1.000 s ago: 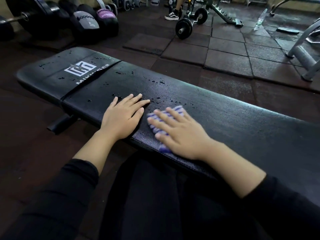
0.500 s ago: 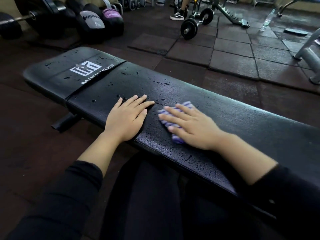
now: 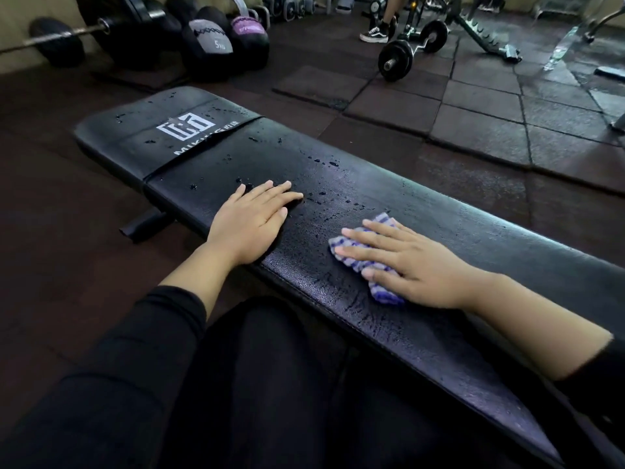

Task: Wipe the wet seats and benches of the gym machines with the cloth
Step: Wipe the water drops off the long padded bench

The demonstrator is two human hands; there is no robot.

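Head view: right hand (image 3: 416, 265) presses striped cloth (image 3: 378, 262) flat-fingered on wet bench (image 3: 338, 184); left hand (image 3: 252, 225) rests flat.

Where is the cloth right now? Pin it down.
In the head view the cloth lies flat on the black bench, right of centre, pressed under the right hand, with the left hand resting apart on the pad.

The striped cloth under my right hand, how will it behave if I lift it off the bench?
The cloth will probably flop and sag: it already lies crumpled beneath the right hand. It may feel damp and cling slightly, given the droplets on the bench. It looks light.
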